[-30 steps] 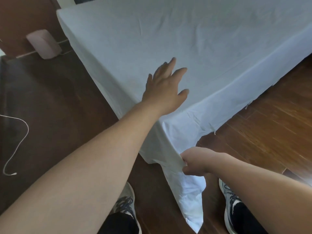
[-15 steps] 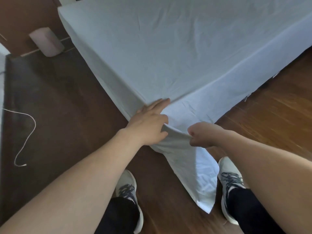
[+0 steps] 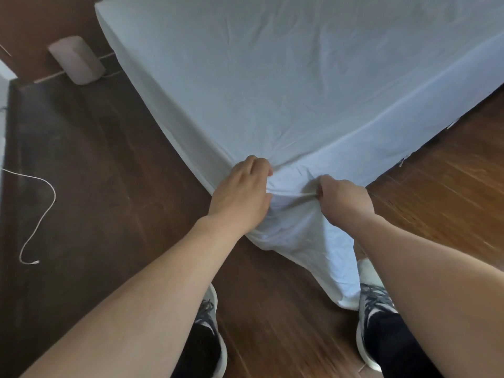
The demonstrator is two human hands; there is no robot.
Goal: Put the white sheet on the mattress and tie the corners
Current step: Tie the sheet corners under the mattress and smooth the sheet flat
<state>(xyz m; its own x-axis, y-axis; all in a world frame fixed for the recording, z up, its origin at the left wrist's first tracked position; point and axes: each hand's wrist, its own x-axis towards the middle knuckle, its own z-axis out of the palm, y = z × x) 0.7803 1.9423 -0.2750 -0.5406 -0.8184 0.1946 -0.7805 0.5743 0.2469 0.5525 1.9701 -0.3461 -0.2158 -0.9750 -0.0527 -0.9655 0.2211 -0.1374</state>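
A plain white sheet [image 3: 286, 85], tinged pale blue-grey in the shade and without any pattern, was seen over the mattress. The wooden floor [image 3: 441, 208] was shown in warm reddish brown on the right and in much darker brown on the left. A thin white cable [image 3: 41, 214] was seen on the dark boards at the left. A pale pinkish-grey cylinder [image 3: 77, 60] was seen at the far left. White shoes [image 3: 373, 296] with grey laces and black trouser legs [image 3: 392, 347] were seen nearest.
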